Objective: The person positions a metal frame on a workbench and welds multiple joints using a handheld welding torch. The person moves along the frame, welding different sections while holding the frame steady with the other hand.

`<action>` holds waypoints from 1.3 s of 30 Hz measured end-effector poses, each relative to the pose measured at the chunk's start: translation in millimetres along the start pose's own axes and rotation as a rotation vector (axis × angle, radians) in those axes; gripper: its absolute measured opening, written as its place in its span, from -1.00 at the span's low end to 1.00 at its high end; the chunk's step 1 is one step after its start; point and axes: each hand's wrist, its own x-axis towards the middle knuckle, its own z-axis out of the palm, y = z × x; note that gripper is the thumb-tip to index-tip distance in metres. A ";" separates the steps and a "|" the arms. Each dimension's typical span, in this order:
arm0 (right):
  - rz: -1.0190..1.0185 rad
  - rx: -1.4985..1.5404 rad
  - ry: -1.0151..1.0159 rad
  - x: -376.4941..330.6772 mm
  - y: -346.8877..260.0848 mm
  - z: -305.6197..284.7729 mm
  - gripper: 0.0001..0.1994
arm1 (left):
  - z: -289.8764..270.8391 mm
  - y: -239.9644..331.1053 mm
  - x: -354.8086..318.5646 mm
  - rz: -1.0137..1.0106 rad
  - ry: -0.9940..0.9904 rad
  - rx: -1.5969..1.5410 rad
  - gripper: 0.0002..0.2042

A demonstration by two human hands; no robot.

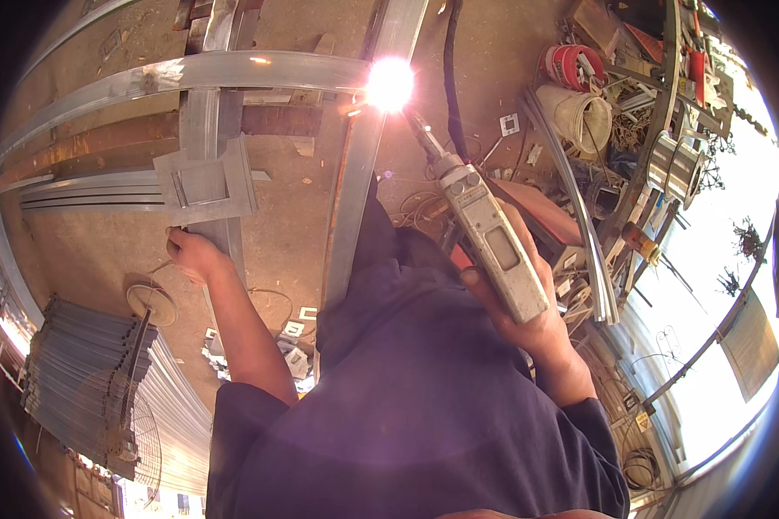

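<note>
My right hand (532,285) is wrapped round a boxy, pale, worn welding gun (492,238), held at a slant. Its narrow nozzle points up and left into a bright white glare (390,84), with a few sparks beside it. The glare hides the spot where a crosswise metal bar (268,71) meets a long metal beam (352,195) running toward me. Over on the left, my left hand (197,257) is closed, its fingertips pinched at the lower left corner of a grey square plate (238,203) with a rectangular opening. That plate lies over another metal beam (203,121).
A stack of ridged metal pieces (78,381) stands at lower left, near a round disc (151,304). On the right are a red bucket (571,67), a pale bucket (571,117), long metal strips (571,208) and scrap. A dark cable (450,78) runs beyond the gun.
</note>
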 end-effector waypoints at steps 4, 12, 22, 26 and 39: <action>0.024 0.015 -0.003 -2.1 1.3 0.2 -0.21 | -2.2 3.0 -3.0 -0.001 -0.003 0.024 -0.34; 0.022 0.021 -0.011 -5.4 7.3 0.2 -0.22 | -0.3 -1.9 1.0 0.015 -0.005 0.008 -0.34; 0.006 0.025 -0.002 -8.8 8.7 -0.3 -0.21 | -3.3 3.3 -4.5 0.004 -0.004 0.045 -0.35; 0.024 0.031 -0.002 -9.8 7.7 -0.5 -0.22 | -2.3 2.8 -3.7 0.005 -0.001 0.042 -0.35; 0.010 0.002 -0.074 -23.1 23.6 -8.6 -0.20 | 2.2 -3.5 2.5 -0.001 0.016 0.024 -0.33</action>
